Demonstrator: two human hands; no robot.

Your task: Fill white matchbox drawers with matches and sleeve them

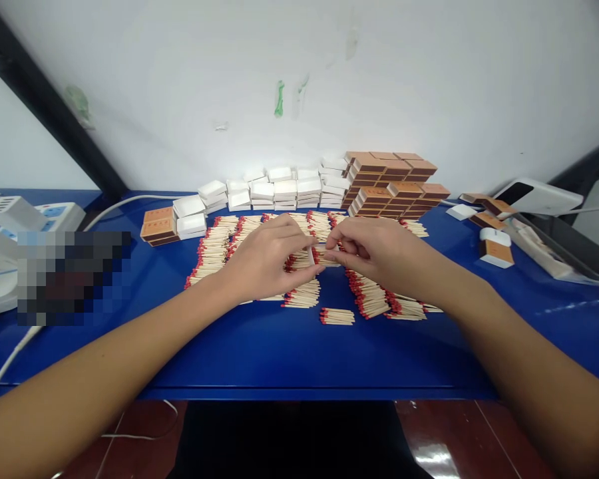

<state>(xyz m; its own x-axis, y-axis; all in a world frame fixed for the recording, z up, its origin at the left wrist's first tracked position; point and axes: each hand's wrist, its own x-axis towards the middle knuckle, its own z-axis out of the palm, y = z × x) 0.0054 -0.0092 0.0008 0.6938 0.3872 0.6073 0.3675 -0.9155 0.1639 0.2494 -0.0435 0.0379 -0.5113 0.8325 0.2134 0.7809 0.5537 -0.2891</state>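
Rows of red-tipped matches lie spread over the blue table. Both hands meet above the middle of them. My left hand is curled, its fingers closed round a small white matchbox tray whose edge shows between the hands. My right hand pinches a bunch of matches at that tray's open side. A small separate bundle of matches lies nearer the front edge.
White inner trays are stacked along the wall, with brown matchbox sleeves piled to their right and a few at the left. A finished box and a white device sit at right. Power strips lie at left.
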